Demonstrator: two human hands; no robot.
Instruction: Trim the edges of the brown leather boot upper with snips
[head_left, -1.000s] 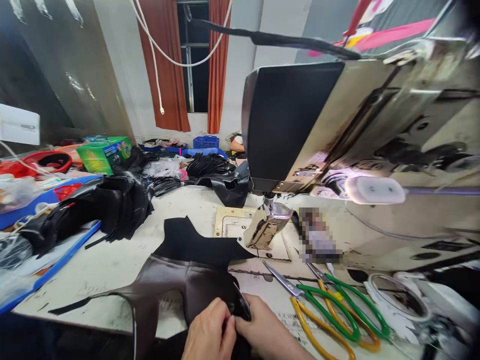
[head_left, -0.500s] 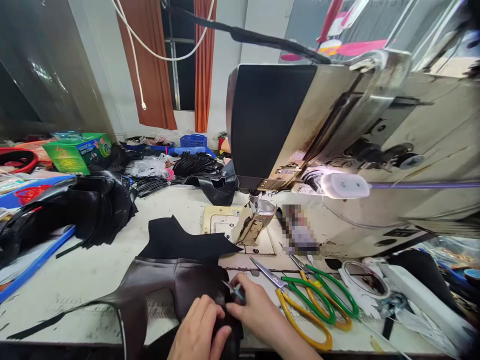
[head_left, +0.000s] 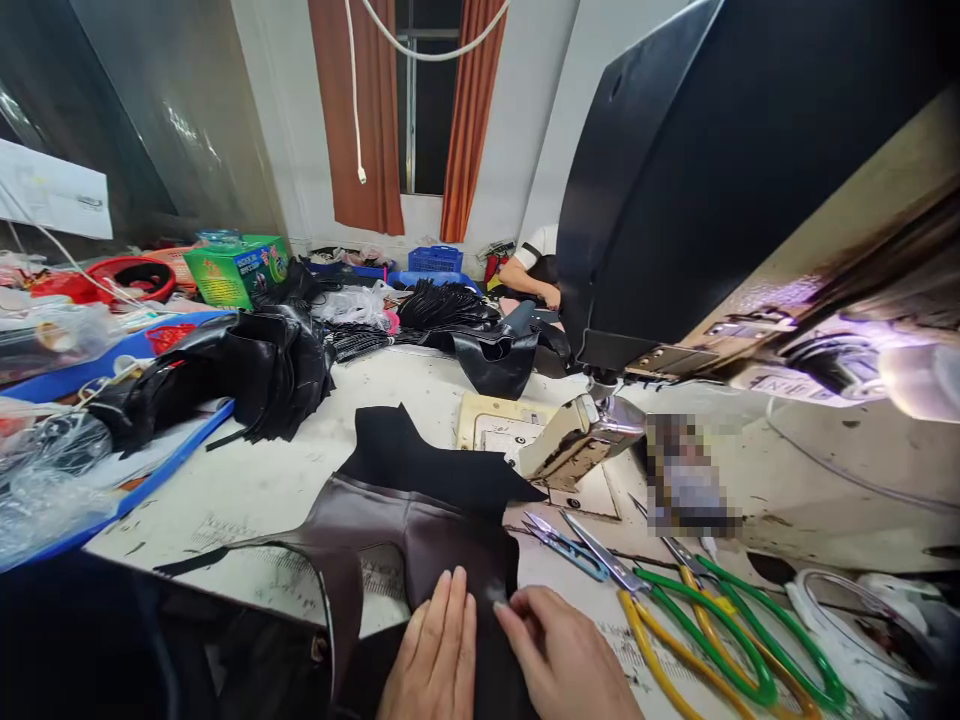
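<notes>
A cut piece of dark brown leather (head_left: 442, 540) with a black backing lies spread on the sewing machine table, with a narrow strap reaching left. My left hand (head_left: 439, 640) rests flat on it, fingers together and stretched out. At the piece's right edge, my right hand (head_left: 559, 640) has its fingers curled and the thumb tip against the leather; the grip itself is partly hidden. Small blue thread snips (head_left: 568, 548) lie just beyond my right hand. Beside them are scissors with green and yellow handles (head_left: 690, 630), a second similar pair overlapping.
The sewing machine head (head_left: 675, 220) overhangs the right side, above its post (head_left: 577, 435). Stacked black leather pieces (head_left: 262, 375) and a blue tray (head_left: 180, 455) are at left. A green box (head_left: 236, 270) stands behind. A co-worker's arm (head_left: 529, 280) shows at the back.
My right hand has let go of the snips, which now lie beside the scissors. My left hand has flattened on the leather. The view has shifted, moving the scene, and a co-worker has come into sight.
</notes>
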